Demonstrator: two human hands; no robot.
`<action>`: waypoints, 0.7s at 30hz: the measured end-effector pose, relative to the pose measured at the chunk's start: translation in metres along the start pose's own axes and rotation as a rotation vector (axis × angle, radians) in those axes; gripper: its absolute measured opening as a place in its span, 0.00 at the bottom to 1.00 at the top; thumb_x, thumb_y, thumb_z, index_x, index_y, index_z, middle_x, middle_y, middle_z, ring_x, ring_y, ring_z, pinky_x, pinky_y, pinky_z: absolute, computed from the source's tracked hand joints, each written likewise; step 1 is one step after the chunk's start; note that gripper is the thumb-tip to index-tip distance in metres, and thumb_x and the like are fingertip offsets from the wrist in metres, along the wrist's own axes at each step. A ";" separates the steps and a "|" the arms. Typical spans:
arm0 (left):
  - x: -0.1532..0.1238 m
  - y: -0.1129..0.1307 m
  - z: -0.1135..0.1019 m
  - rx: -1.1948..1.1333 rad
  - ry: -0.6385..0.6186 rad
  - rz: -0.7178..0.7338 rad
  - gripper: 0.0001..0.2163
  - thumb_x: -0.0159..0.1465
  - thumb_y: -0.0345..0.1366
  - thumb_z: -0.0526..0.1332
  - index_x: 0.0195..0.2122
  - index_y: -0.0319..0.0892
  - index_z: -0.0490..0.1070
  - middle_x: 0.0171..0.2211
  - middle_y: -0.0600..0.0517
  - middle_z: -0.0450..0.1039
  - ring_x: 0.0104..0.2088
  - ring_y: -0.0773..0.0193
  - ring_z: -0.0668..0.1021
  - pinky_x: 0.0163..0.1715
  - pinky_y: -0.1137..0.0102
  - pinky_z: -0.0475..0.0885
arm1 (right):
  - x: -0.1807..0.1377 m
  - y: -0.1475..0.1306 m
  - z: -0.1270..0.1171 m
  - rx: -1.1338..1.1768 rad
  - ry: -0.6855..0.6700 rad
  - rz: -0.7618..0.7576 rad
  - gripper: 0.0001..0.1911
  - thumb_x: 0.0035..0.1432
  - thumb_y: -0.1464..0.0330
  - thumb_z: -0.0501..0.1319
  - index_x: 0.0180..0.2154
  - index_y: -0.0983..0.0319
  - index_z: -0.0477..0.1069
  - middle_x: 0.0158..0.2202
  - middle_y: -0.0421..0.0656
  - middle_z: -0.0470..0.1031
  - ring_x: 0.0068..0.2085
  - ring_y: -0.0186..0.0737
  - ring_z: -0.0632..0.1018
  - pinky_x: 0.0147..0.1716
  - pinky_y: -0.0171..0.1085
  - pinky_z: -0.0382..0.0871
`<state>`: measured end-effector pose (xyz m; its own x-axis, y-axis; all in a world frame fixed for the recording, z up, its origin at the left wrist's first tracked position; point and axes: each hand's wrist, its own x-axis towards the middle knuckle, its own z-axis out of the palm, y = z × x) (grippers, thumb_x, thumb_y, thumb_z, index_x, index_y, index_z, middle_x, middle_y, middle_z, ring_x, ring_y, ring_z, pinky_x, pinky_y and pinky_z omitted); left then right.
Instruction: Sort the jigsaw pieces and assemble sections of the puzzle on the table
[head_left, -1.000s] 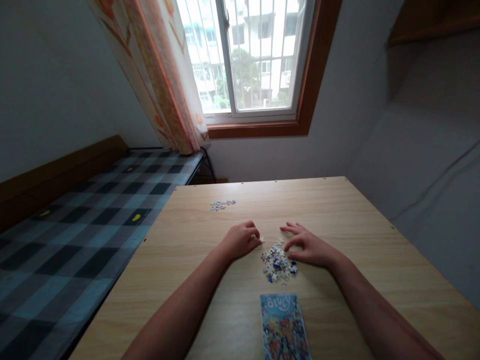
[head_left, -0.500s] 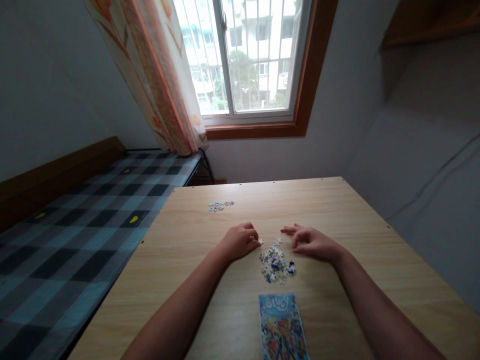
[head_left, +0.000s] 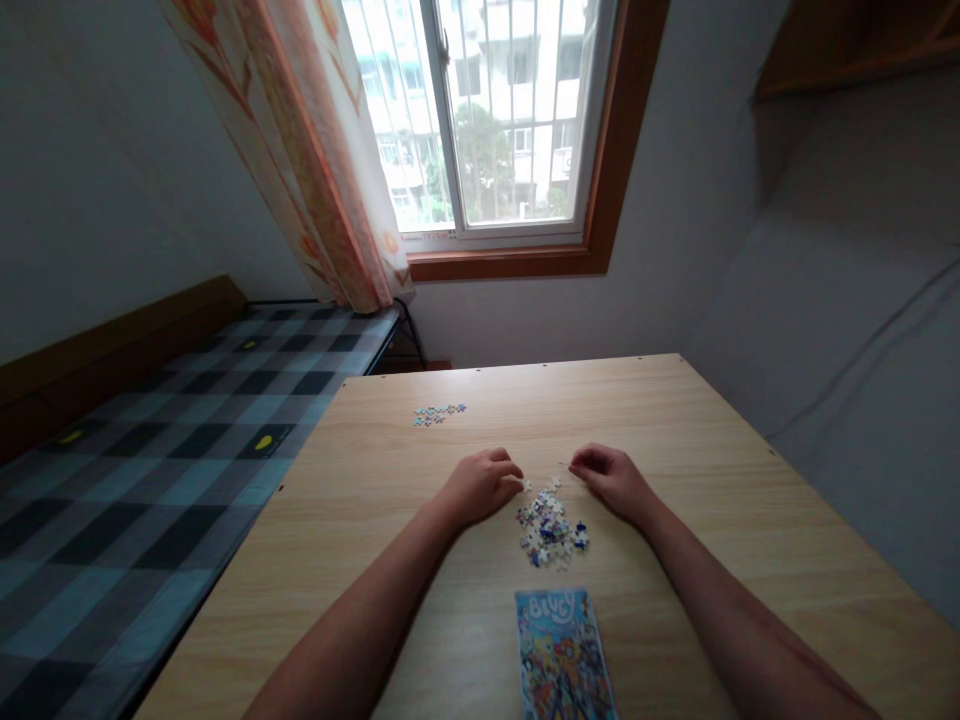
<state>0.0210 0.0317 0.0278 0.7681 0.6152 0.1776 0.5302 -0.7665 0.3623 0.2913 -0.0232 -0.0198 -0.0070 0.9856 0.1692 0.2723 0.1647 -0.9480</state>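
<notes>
A loose heap of small jigsaw puzzle pieces [head_left: 547,525], white, blue and purple, lies on the wooden table [head_left: 697,610]. At the heap's upper left, my left hand [head_left: 486,484] rests low with curled fingers, closed on a pale puzzle piece [head_left: 527,486] that peeks out at its fingertips. My right hand [head_left: 609,475] is at the upper right of the heap, thumb and forefinger pinched together on a thin, pale puzzle piece [head_left: 565,464]. Between the hands lies another single piece. Below the heap is a colourful puzzle box [head_left: 564,655] reading "Bluey".
Toward the table's far left, several joined puzzle pieces [head_left: 439,413] form two short rows. A bed with a checked cover [head_left: 187,480] stands left of the table. Beyond are a curtain [head_left: 300,170] and a barred window [head_left: 510,130]; a wooden shelf [head_left: 855,60] hangs at upper right.
My right hand has shifted up and left, its spread fingers now drawn into a pinch. My left hand has edged slightly right with the piece at its fingertips. The view has shifted slightly.
</notes>
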 end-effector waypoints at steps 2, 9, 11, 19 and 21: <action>0.000 0.000 0.001 0.011 0.004 0.000 0.10 0.67 0.38 0.57 0.40 0.47 0.80 0.40 0.50 0.76 0.38 0.63 0.77 0.42 0.70 0.70 | -0.001 -0.001 0.002 -0.097 0.001 -0.036 0.15 0.57 0.57 0.64 0.34 0.63 0.76 0.33 0.44 0.78 0.34 0.37 0.76 0.37 0.36 0.72; 0.004 0.003 0.004 0.042 0.002 0.005 0.12 0.68 0.38 0.56 0.45 0.48 0.79 0.43 0.49 0.75 0.41 0.61 0.77 0.44 0.68 0.71 | 0.003 -0.013 0.006 -0.459 -0.053 -0.254 0.09 0.62 0.64 0.60 0.35 0.58 0.79 0.38 0.44 0.79 0.41 0.40 0.78 0.45 0.39 0.70; 0.006 0.005 0.005 0.050 0.012 0.016 0.12 0.69 0.39 0.55 0.47 0.47 0.78 0.43 0.48 0.75 0.42 0.60 0.76 0.45 0.66 0.71 | 0.006 -0.013 0.008 -0.543 -0.030 -0.265 0.09 0.62 0.65 0.61 0.35 0.58 0.79 0.40 0.44 0.80 0.44 0.42 0.78 0.49 0.41 0.69; 0.012 0.012 0.009 0.127 0.006 0.078 0.20 0.67 0.44 0.59 0.59 0.50 0.70 0.55 0.45 0.70 0.54 0.52 0.69 0.57 0.57 0.64 | 0.012 -0.006 0.010 -0.594 0.004 -0.229 0.13 0.64 0.68 0.57 0.46 0.58 0.77 0.46 0.45 0.79 0.48 0.42 0.77 0.52 0.43 0.68; 0.012 0.013 0.009 0.152 -0.024 0.075 0.23 0.66 0.47 0.59 0.61 0.52 0.67 0.57 0.46 0.68 0.56 0.51 0.68 0.57 0.55 0.63 | 0.012 -0.004 0.010 -0.572 0.045 -0.213 0.14 0.63 0.69 0.57 0.48 0.59 0.77 0.47 0.45 0.79 0.49 0.43 0.77 0.53 0.44 0.68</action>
<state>0.0404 0.0278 0.0259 0.8149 0.5521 0.1762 0.5180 -0.8303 0.2056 0.2807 -0.0113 -0.0162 -0.0811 0.9287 0.3619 0.7431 0.2983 -0.5990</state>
